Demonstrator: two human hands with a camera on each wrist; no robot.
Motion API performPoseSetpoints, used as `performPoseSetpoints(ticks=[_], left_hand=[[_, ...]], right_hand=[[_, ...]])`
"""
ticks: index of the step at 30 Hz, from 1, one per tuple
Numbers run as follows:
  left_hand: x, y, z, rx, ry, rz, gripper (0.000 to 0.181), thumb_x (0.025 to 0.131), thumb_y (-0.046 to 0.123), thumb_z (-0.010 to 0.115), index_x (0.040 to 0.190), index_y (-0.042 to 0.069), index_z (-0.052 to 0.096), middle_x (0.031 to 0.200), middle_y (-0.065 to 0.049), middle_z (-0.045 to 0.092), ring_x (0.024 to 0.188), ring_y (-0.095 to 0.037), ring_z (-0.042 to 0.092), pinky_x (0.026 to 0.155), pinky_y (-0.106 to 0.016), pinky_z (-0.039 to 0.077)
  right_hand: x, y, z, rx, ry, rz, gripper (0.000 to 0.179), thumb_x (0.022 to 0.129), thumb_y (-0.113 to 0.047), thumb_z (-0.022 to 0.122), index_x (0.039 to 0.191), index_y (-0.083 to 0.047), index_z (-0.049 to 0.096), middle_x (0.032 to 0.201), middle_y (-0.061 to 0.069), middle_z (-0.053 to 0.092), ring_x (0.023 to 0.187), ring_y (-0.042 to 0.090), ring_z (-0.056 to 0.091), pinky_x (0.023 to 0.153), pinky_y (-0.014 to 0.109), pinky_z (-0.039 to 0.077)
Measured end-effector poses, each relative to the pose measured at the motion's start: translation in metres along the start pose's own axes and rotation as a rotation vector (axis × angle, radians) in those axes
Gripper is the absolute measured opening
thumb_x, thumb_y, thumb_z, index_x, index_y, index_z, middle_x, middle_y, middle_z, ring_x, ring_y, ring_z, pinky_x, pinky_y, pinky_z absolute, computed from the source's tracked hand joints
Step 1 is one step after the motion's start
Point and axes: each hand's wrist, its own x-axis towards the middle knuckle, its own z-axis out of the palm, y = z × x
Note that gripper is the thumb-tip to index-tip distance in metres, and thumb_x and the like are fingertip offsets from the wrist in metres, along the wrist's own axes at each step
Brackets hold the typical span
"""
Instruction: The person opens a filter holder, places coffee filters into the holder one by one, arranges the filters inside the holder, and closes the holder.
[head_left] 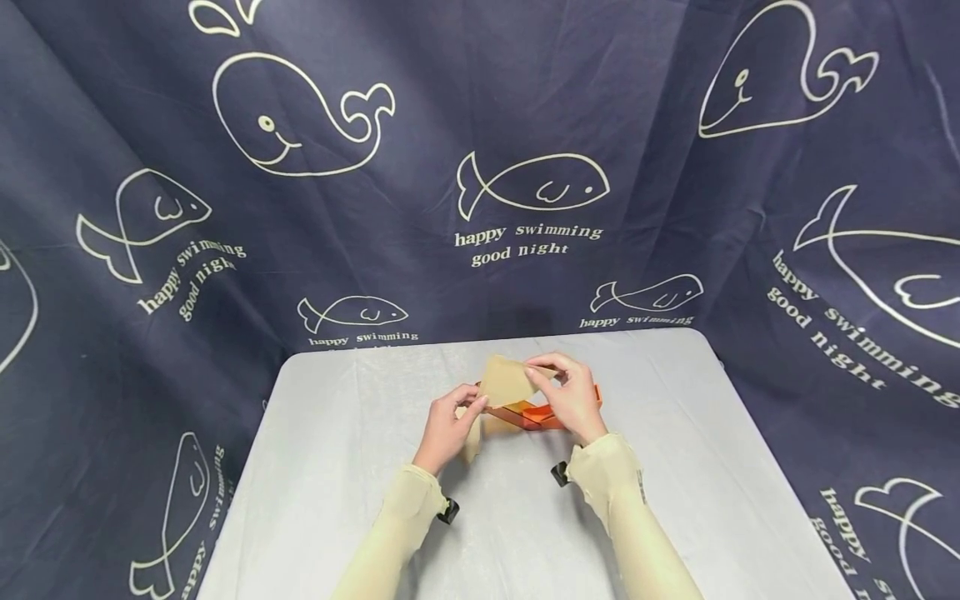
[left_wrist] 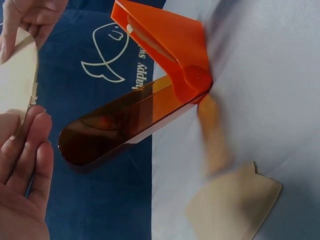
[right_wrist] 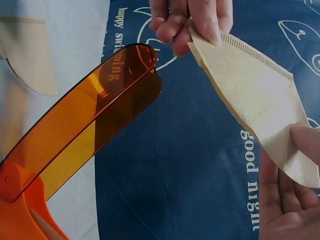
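A tan paper coffee filter (head_left: 504, 382) is held up between both hands over the table. My left hand (head_left: 448, 427) pinches one end between thumb and fingers. At the other end, my right hand (head_left: 576, 400) grips the paper with its thumb on top. The filter's crimped seam runs along one edge in the right wrist view. Just behind and below the hands stands an orange filter case (left_wrist: 192, 42), its see-through amber lid (left_wrist: 110, 125) swung wide. Pale paper edges (left_wrist: 150, 42) show inside the case. In the head view the hands and filter partly hide it.
Another tan coffee filter (left_wrist: 235, 205) lies on the white table (head_left: 315, 500), close to the case on the left hand's side. A dark blue cloth (head_left: 420, 108) with whale and fish outlines hangs behind the table and at both sides.
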Motion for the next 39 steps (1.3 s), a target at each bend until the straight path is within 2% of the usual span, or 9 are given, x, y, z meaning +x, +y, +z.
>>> performPoseSetpoints(ticks=[3, 7, 10, 13, 18, 25, 32, 35, 39], left_hand=[[0.001, 0.001, -0.002, 0.026, -0.001, 0.008, 0.008, 0.099, 0.023, 0.071, 0.099, 0.017, 0.076, 0.086, 0.006, 0.079, 0.083, -0.009, 0.072, 0.084, -0.031, 0.054], [0.003, 0.004, -0.007, 0.065, -0.02, 0.046, 0.01, 0.1, 0.024, 0.07, 0.099, 0.017, 0.076, 0.085, 0.006, 0.078, 0.081, -0.007, 0.069, 0.08, -0.037, 0.056], [0.005, 0.005, -0.011, 0.094, -0.034, 0.082, 0.01, 0.101, 0.025, 0.069, 0.099, 0.018, 0.076, 0.083, 0.007, 0.077, 0.079, -0.006, 0.067, 0.075, -0.04, 0.056], [0.008, 0.006, -0.014, 0.114, -0.046, 0.109, 0.01, 0.101, 0.026, 0.068, 0.099, 0.019, 0.076, 0.083, 0.007, 0.076, 0.078, -0.004, 0.066, 0.072, -0.039, 0.056], [0.01, 0.007, -0.014, 0.099, -0.049, 0.11, 0.01, 0.101, 0.026, 0.069, 0.101, 0.018, 0.075, 0.085, 0.005, 0.077, 0.08, -0.006, 0.067, 0.073, -0.043, 0.056], [0.003, 0.007, -0.012, -0.018, -0.035, 0.0, 0.011, 0.099, 0.026, 0.072, 0.105, 0.017, 0.076, 0.093, 0.005, 0.078, 0.088, -0.008, 0.07, 0.084, -0.031, 0.057], [0.002, 0.005, -0.004, -0.112, -0.01, -0.006, 0.01, 0.097, 0.02, 0.074, 0.102, 0.012, 0.074, 0.097, -0.002, 0.076, 0.093, -0.014, 0.071, 0.091, -0.031, 0.057], [0.003, 0.004, 0.003, -0.155, -0.002, -0.019, 0.011, 0.097, 0.018, 0.074, 0.1, 0.007, 0.073, 0.098, -0.006, 0.074, 0.097, -0.018, 0.072, 0.093, -0.031, 0.057], [0.004, 0.005, 0.009, -0.186, 0.032, -0.034, 0.014, 0.098, 0.019, 0.073, 0.095, 0.006, 0.075, 0.094, -0.007, 0.073, 0.097, -0.022, 0.075, 0.09, -0.028, 0.056]], right_hand=[[0.0, 0.007, -0.001, -0.015, 0.001, 0.001, 0.015, 0.091, -0.006, 0.079, 0.106, -0.004, 0.078, 0.104, 0.015, 0.077, 0.093, 0.004, 0.068, 0.09, 0.016, 0.05], [0.001, 0.002, -0.005, -0.144, -0.021, 0.014, 0.018, 0.09, -0.014, 0.081, 0.108, -0.013, 0.079, 0.104, 0.005, 0.079, 0.097, 0.009, 0.071, 0.095, 0.021, 0.05], [0.005, -0.003, -0.005, -0.209, -0.053, -0.016, 0.018, 0.089, -0.017, 0.083, 0.107, -0.018, 0.08, 0.104, -0.001, 0.079, 0.099, 0.014, 0.071, 0.094, 0.028, 0.053], [0.01, -0.006, -0.004, -0.224, -0.085, -0.052, 0.017, 0.089, -0.017, 0.083, 0.106, -0.019, 0.081, 0.104, -0.003, 0.078, 0.099, 0.015, 0.071, 0.092, 0.03, 0.056], [0.015, -0.009, -0.001, -0.192, -0.101, -0.057, 0.012, 0.09, -0.017, 0.083, 0.102, -0.018, 0.081, 0.101, -0.002, 0.078, 0.098, 0.014, 0.07, 0.09, 0.03, 0.059], [0.011, -0.009, -0.003, -0.137, -0.066, 0.008, 0.01, 0.09, -0.018, 0.082, 0.1, -0.016, 0.08, 0.096, 0.0, 0.078, 0.09, 0.01, 0.07, 0.093, 0.033, 0.057], [0.011, -0.007, -0.001, 0.011, -0.011, -0.024, 0.012, 0.089, -0.012, 0.082, 0.1, -0.007, 0.079, 0.094, 0.012, 0.077, 0.085, 0.006, 0.07, 0.087, 0.018, 0.052], [0.01, -0.005, 0.0, 0.057, -0.011, -0.019, 0.012, 0.089, -0.01, 0.082, 0.099, -0.005, 0.079, 0.094, 0.014, 0.076, 0.084, 0.005, 0.07, 0.086, 0.016, 0.052], [0.008, -0.004, 0.001, 0.082, -0.02, 0.009, 0.013, 0.088, -0.004, 0.081, 0.101, 0.0, 0.077, 0.095, 0.018, 0.075, 0.084, 0.003, 0.07, 0.087, 0.016, 0.052]])
